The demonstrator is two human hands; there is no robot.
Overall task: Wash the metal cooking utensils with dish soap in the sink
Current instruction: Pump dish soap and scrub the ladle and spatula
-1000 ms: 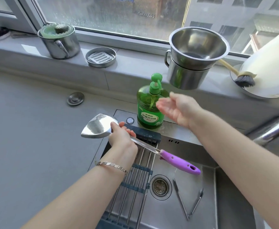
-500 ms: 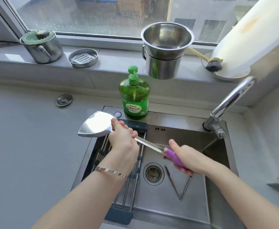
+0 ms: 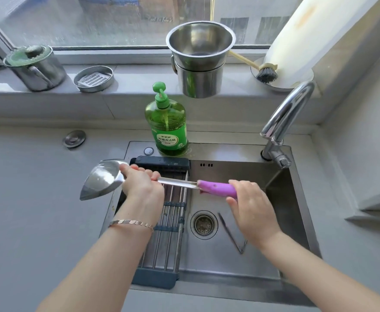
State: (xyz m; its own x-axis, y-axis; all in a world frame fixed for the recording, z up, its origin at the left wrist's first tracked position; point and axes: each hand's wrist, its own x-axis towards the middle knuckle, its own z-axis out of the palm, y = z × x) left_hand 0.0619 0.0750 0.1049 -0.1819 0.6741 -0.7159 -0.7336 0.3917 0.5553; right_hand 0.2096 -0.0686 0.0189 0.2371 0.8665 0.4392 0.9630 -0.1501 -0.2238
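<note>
Both hands (image 3: 143, 185) (image 3: 252, 206) hold spatula (image 3: 103, 179) over sink (image 3: 240, 262).

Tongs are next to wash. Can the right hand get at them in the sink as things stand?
Probably not yet: the right hand grips the spatula handle. The tongs lie uncovered on the sink floor just beneath it, so once freed, the way looks open.

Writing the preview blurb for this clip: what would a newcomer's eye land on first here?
A metal spatula with a purple handle is held across the sink: the left hand grips its neck by the blade, and the right hand grips the handle. A green dish soap bottle stands on the sink's back rim, and metal tongs lie in the basin beside the drain.
</note>
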